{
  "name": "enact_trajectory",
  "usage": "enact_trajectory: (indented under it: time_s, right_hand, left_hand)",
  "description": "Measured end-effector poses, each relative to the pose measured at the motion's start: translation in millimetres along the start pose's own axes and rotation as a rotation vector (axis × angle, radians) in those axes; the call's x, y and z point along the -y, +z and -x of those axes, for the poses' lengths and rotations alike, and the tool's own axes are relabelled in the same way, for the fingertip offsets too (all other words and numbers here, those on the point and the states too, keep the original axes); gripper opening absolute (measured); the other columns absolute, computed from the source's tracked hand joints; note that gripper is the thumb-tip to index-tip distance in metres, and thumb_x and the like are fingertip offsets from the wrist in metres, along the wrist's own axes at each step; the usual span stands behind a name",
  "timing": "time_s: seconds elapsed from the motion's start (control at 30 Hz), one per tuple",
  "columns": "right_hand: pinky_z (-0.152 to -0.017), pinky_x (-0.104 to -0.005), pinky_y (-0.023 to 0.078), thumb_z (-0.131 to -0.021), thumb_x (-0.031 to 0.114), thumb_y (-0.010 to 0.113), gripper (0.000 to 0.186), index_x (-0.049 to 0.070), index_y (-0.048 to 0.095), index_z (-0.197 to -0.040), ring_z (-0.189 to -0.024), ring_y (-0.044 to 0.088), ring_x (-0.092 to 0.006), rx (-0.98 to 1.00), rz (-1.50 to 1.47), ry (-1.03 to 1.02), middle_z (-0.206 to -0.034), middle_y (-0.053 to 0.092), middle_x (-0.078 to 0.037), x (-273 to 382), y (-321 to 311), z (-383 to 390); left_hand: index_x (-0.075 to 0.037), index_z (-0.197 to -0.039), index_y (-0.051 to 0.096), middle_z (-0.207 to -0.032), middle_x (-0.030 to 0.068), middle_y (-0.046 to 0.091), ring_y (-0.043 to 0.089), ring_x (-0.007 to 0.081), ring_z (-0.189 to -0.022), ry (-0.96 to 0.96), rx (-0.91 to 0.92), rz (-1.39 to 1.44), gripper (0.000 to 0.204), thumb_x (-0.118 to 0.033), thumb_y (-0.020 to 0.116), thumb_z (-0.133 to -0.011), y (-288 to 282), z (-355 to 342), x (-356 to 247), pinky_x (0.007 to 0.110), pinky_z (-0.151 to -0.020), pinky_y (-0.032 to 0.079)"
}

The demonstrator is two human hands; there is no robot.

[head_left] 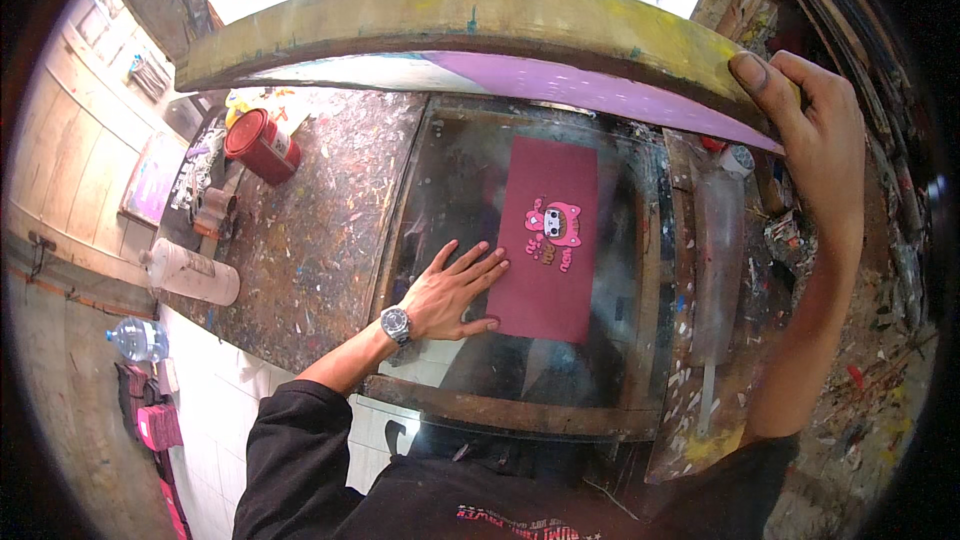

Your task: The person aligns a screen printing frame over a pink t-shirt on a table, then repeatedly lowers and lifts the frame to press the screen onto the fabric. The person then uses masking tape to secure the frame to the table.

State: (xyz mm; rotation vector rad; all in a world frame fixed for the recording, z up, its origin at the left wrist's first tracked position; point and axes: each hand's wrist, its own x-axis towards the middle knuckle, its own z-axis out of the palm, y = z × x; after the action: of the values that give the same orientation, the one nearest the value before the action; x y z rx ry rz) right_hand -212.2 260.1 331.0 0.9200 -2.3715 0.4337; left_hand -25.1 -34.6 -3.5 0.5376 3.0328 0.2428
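A dark red rectangular sheet with a pink cartoon print lies flat on a dark glass plate set in a wooden bed. My left hand, with a wristwatch, lies flat with fingers spread, its fingertips on the sheet's left edge. My right hand grips the right end of a raised wooden screen frame, tilted up over the plate. The frame's underside shows a purple mesh.
A paint-spattered worktop extends left of the plate. On it stand a red can and a white bottle lying on its side. A clear water bottle sits lower left. A squeegee rests right of the plate.
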Motion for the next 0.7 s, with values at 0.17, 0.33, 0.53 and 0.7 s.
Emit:
enact_trajectory:
  time_s: [0.17,0.33,0.53,0.7]
  right_hand:
    - [-0.057,-0.0352,0.030,-0.100,0.056,0.062,0.065,-0.003,0.058,-0.075,-0.061,0.039,-0.0134,-0.031,-0.038,-0.040,-0.064,0.039,-0.004,-11,3,-9]
    - [-0.057,-0.0347,0.032,-0.100,0.057,0.062,0.065,-0.003,0.058,-0.075,-0.062,0.040,-0.0126,0.016,-0.013,-0.001,-0.063,0.040,-0.005,-13,3,-8]
    - [-0.059,-0.0383,0.038,-0.095,0.066,0.065,0.066,0.001,0.063,-0.084,-0.063,0.051,-0.0243,0.010,0.052,-0.096,-0.069,0.048,-0.009,-4,10,41]
    - [-0.061,-0.0462,0.048,-0.067,0.079,0.080,0.077,0.005,0.068,-0.086,-0.070,0.061,-0.0338,0.223,0.047,-0.104,-0.078,0.060,-0.010,34,30,162]
  left_hand:
    - [-0.014,-0.168,0.026,-0.174,0.0093,0.026,0.019,0.0284,-0.162,0.016,-0.018,0.003,0.095,-0.072,0.051,-0.097,-2,1,0,0.057,-0.131,0.009]
    - [-0.013,-0.168,0.026,-0.174,0.0095,0.026,0.018,0.0292,-0.162,0.015,-0.006,0.021,0.096,-0.072,0.052,-0.096,-5,0,-1,0.058,-0.131,0.009]
    - [-0.013,-0.168,0.026,-0.174,0.0117,0.024,0.017,0.0323,-0.162,0.052,-0.089,0.038,0.099,-0.069,0.059,-0.093,-9,3,-2,0.056,-0.132,0.007]
    - [-0.018,-0.136,0.066,-0.147,0.0092,0.062,0.054,0.0275,-0.141,0.521,-0.551,-0.054,0.048,-0.039,0.073,-0.094,-18,74,-92,0.048,-0.118,0.044]
